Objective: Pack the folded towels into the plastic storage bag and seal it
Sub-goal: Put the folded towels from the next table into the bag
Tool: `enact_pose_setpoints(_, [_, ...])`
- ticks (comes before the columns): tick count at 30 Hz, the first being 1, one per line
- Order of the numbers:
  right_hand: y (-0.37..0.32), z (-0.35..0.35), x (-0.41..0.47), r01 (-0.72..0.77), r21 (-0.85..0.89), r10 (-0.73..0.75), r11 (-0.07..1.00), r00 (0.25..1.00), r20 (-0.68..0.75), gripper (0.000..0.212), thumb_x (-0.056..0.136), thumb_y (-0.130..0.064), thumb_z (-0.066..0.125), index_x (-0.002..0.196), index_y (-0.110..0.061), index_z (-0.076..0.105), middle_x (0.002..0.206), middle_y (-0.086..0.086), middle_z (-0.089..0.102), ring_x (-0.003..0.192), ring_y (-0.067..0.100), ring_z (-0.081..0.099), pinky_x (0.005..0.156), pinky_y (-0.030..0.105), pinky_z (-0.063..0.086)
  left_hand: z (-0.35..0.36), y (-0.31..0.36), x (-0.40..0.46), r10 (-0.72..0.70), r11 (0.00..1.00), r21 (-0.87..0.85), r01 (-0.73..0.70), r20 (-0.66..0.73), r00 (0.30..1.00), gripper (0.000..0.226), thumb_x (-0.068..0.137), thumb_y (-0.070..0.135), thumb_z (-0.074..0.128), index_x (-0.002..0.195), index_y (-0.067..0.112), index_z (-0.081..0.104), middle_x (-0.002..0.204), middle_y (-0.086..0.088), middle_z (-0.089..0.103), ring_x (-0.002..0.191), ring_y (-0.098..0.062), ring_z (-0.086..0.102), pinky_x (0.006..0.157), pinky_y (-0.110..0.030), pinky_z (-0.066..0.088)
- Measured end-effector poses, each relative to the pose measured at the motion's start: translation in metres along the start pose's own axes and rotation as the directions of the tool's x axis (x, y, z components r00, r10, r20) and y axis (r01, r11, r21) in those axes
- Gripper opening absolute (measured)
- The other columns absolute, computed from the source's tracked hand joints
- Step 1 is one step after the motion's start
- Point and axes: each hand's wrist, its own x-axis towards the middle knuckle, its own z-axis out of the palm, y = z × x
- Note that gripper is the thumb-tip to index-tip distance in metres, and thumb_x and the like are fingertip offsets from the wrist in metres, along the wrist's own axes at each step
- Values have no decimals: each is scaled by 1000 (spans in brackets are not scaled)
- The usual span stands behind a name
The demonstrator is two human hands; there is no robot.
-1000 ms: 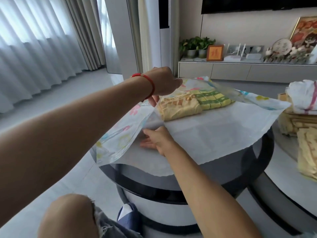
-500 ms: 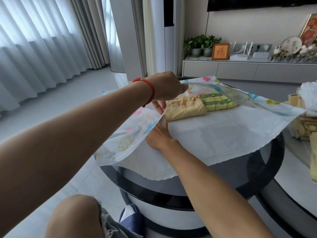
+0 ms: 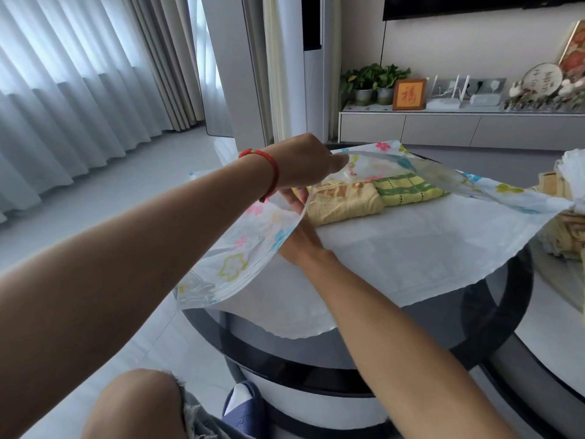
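Plastic, thin and printed with coloured flowers, made up the storage bag (image 3: 395,248) that lay spread across the round dark table (image 3: 493,315). The left hand (image 3: 304,163) was raised above the table, its fingers (image 3: 338,160) curled and pinching the bag's upper sheet at the mouth edge, holding that sheet up so the bag gaped open. A red cord bracelet (image 3: 272,172) circled that wrist. The right hand (image 3: 299,229) reached into the opening under the lifted sheet; its fingers (image 3: 292,199) were stretched out fairly straight and lay beneath the flap, partly hidden by the plastic, so whether they touched anything could not be told. Just beyond those fingertips, inside the bag on its lower sheet, sat a folded yellow towel (image 3: 343,202), and touching that towel on its far side was a folded yellow and green towel (image 3: 411,188). Both rested under the raised sheet held by the left fingers. Well off to the side of the right fingers, at the frame's edge, a stack of more folded towels (image 3: 566,229) sat on a second table. Behind the left fingers, across the room, a low cabinet (image 3: 443,128) carried potted plants (image 3: 373,83) and a small framed picture (image 3: 409,94)
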Motion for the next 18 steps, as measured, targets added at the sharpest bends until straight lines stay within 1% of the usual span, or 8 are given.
enact_pose_setpoints(1, [11, -9, 0, -65, -159, 59, 985, 997, -44, 31, 98, -5, 53, 126, 2, 65, 127, 27, 66, 108, 37, 64, 96, 34, 52, -1, 0, 0, 14, 1000, 8, -14, -10, 1000, 49, 99, 48, 51, 126, 10, 65, 106, -11, 69, 73, -21, 67, 43, -29, 57])
enact_pose_setpoints(3, [54, -27, -1, -159, -398, 105, 904, 982, -154, 39, 99, -18, 45, 134, -14, 62, 140, 16, 60, 129, 36, 54, 108, 47, 41, -5, 0, 1, 41, 999, 19, -41, -25, 999, 49, 99, 50, 50, 125, 12, 67, 103, -10, 69, 71, -21, 67, 46, -32, 59])
enact_pose_setpoints(5, [89, -44, -4, -279, -476, 278, 834, 958, -74, 50, 102, -30, 40, 151, -34, 44, 162, 12, 36, 150, 34, 28, 120, 53, 24, -9, 1, 1, 53, 998, 34, -52, -27, 998, 49, 98, 52, 50, 126, 14, 67, 104, -9, 70, 74, -23, 67, 52, -36, 62])
enact_pose_setpoints(6, [104, -47, -3, -276, -506, 320, 817, 947, 0, 53, 102, -35, 36, 155, -41, 35, 167, 10, 27, 153, 34, 20, 123, 56, 18, -11, 2, 1, 55, 998, 42, -53, -30, 998, 50, 98, 52, 50, 125, 14, 67, 105, -9, 70, 76, -24, 67, 54, -38, 63])
enact_pose_setpoints(9, [121, -41, 2, -185, -511, 304, 839, 939, 159, 59, 100, -39, 35, 158, -42, 28, 172, 7, 18, 155, 33, 15, 125, 56, 9, -14, 3, 1, 52, 997, 57, -50, -35, 998, 50, 99, 52, 49, 124, 13, 67, 108, -11, 70, 79, -26, 68, 59, -42, 64])
enact_pose_setpoints(13, [120, -36, 9, -99, -448, 248, 889, 925, 288, 67, 97, -36, 38, 161, -45, 18, 174, 4, 8, 159, 31, 4, 126, 53, -2, -14, -1, 4, 39, 998, 47, -37, -45, 998, 48, 98, 51, 51, 124, 14, 67, 106, -10, 70, 71, -25, 68, 54, -41, 63])
enact_pose_setpoints(16, [120, -45, 9, -87, -446, 245, 891, 918, 311, 67, 100, -34, 39, 161, -45, 15, 174, 3, 4, 160, 30, -3, 126, 54, -3, -14, -5, 5, 39, 996, 78, -35, -50, 998, 47, 96, 54, 51, 122, 19, 68, 103, -7, 72, 66, -22, 71, 49, -34, 61])
enact_pose_setpoints(18, [115, -54, -2, -60, -452, 190, 890, 950, 248, 64, 101, -29, 41, 161, -36, 22, 174, 5, 9, 160, 29, -2, 127, 54, 1, -12, -6, 6, 62, 992, 115, -52, -82, 995, 45, 96, 55, 50, 115, 19, 71, 107, -11, 72, 68, -23, 73, 47, -31, 60])
